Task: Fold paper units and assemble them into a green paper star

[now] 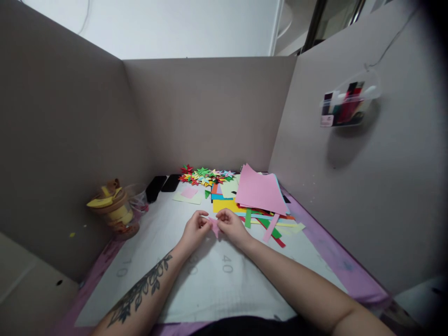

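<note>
Both of my hands meet over the middle of a white cutting mat (210, 284). My left hand (194, 229) and my right hand (229, 225) each pinch a small pink paper piece (214, 226) held between them, fingers curled closed on it. Just behind and to the right lies a stack of coloured paper sheets (261, 192) with a pink sheet on top. Loose strips of green, red and pink paper (271, 227) poke out from under the stack.
A heap of folded paper stars (205, 176) lies at the back of the desk. Two dark phones (163, 185) rest at the back left. A jar with a yellow lid (114, 210) stands left. Grey partition walls enclose the desk; a clear wall pocket (346, 105) hangs right.
</note>
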The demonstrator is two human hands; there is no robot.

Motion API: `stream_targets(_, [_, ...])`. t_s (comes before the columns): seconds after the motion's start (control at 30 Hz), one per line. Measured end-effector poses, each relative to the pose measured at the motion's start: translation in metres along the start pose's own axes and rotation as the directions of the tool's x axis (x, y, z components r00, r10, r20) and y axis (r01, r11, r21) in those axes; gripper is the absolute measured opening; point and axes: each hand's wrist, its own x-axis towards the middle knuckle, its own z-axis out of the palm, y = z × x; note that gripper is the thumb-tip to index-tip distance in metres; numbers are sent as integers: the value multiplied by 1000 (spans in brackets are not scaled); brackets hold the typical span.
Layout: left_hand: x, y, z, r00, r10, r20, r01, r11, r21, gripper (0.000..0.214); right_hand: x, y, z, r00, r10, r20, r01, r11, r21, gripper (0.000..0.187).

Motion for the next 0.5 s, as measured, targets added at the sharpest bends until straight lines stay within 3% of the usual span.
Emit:
stream_targets(0.13, [-2, 5, -2, 1000, -1, 25, 0, 1000, 21, 26, -3, -1, 0, 995, 77, 64, -76, 997, -22, 17])
stream_targets(0.33, [-4, 8, -3, 994, -18, 104, 15, 1000, 24, 27, -2, -2, 2, 994, 43, 100, -41, 999, -27, 16])
stream_targets(0.5, [2, 1, -6, 997, -45, 56, 45, 999, -1, 31, 1, 4, -1, 995, 76, 61, -78, 997, 25, 20])
